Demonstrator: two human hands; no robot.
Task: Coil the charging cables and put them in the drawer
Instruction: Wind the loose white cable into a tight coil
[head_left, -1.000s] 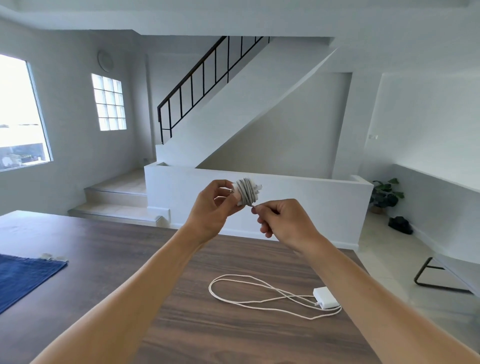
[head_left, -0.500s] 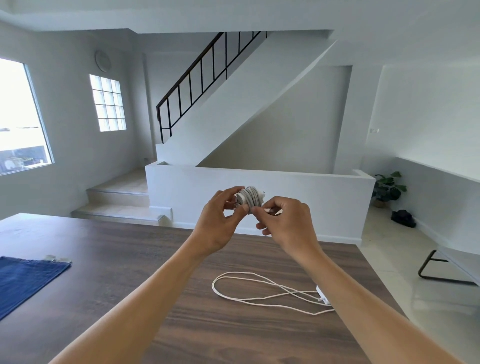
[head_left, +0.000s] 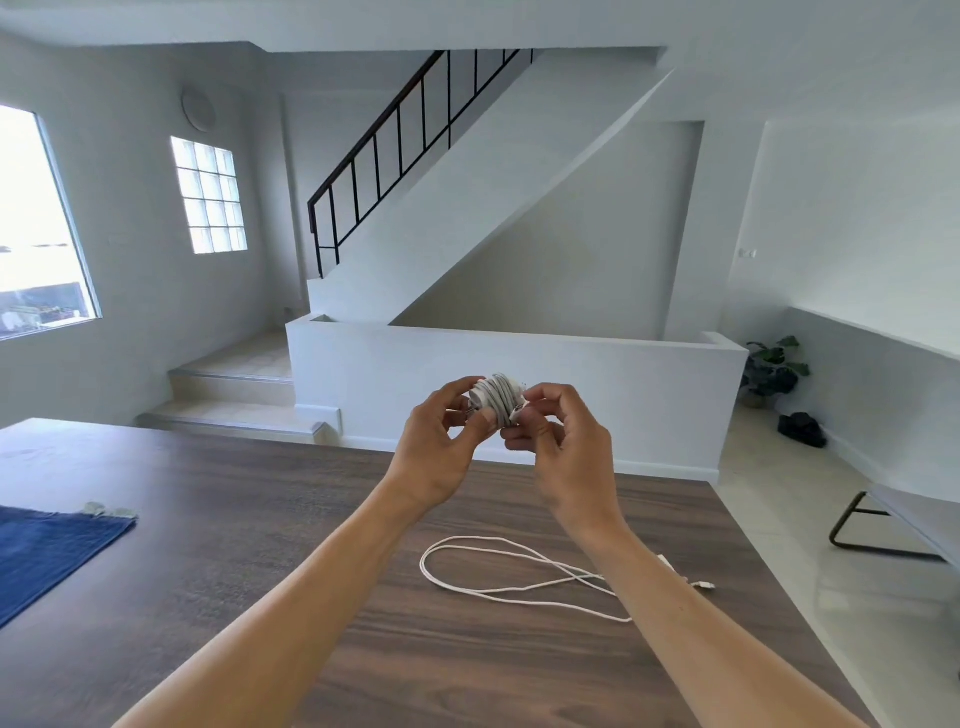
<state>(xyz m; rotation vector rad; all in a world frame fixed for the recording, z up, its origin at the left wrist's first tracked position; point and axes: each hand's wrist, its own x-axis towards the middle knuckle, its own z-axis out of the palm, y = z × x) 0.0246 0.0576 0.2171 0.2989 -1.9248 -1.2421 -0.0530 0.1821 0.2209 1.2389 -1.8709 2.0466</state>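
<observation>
Both bare forearms reach forward and upward, converging in front of the chest. The left hand (head_left: 436, 457) is raised with its back toward the camera, thumb and fingers curled inward in a pinch. The right hand (head_left: 566, 452) mirrors it — fingers bent, fingertips meeting the left's. Both seem closed on the small coiled cable (head_left: 497, 397) between them, though the exact finger contact is hard to see.

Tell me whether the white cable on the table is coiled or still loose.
Loose: the white cable lies on the wooden table in open, sprawling loops.
</observation>
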